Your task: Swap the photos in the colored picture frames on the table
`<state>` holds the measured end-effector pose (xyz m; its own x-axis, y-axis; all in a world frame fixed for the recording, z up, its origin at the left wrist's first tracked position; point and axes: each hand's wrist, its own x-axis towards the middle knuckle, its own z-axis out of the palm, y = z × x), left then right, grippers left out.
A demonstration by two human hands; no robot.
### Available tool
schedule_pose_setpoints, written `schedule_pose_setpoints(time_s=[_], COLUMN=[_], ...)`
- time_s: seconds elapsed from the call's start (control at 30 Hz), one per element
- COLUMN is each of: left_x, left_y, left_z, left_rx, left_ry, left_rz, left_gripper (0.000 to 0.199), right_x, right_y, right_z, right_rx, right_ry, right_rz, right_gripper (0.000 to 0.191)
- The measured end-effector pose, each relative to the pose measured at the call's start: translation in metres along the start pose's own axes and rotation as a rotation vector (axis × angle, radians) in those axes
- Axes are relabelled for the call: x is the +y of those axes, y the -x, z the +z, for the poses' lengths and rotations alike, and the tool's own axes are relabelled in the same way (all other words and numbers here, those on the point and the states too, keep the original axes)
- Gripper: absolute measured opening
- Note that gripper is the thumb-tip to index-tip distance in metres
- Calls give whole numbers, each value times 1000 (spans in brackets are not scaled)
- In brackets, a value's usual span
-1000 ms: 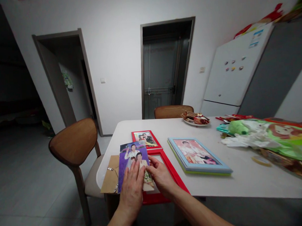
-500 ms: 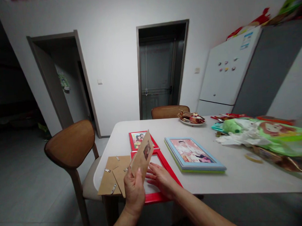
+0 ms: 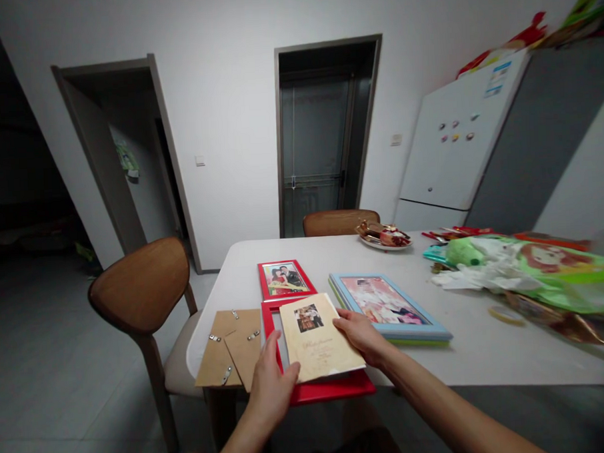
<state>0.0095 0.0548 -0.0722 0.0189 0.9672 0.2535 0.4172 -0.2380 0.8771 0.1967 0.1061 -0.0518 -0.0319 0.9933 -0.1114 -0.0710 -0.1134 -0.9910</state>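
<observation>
A cream insert sheet (image 3: 317, 337) with a small photo printed on it lies face up over an empty red picture frame (image 3: 334, 387) at the near edge of the white table (image 3: 488, 358). My left hand (image 3: 272, 388) grips the sheet's near left corner. My right hand (image 3: 357, 334) holds its right edge. Two brown backing boards (image 3: 230, 345) with metal clips lie left of the frame. A smaller red frame (image 3: 283, 279) with a photo sits just beyond.
A blue framed photo (image 3: 385, 307) on a stack lies right of my hands. Plastic bags and a green toy (image 3: 524, 270) crowd the table's right side, with a snack plate (image 3: 382, 236) at the back. A wooden chair (image 3: 145, 293) stands left; a fridge (image 3: 458, 146) behind.
A second ago both hands pressed a purple photo onto the frame. The sheet was then lifted and turned over by my left hand, and now lies flat with its cream side up.
</observation>
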Motion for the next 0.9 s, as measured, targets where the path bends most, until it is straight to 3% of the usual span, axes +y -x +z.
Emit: schedule_pose_setpoints(time_s=[0.07,0.27,0.6,0.9], left_x=[3,-8,-7,-11], left_y=[5,12,4,-3], left_z=[0,2,-12,-25], left_rx=[-43,-132,-243,-349], left_ry=[-113,-283,-388,-433], left_rz=[27,145,-14,23], left_gripper=[54,59,86,103], right_x=[3,7,19,20], right_y=[-3,-9,-17,-14], right_z=[2,6,14,18], right_rx=[-31,-81,-34,-75], right_ry=[-52,-74,89,33], right_rz=[65,82,41,33], right_gripper=[38,39,42,45])
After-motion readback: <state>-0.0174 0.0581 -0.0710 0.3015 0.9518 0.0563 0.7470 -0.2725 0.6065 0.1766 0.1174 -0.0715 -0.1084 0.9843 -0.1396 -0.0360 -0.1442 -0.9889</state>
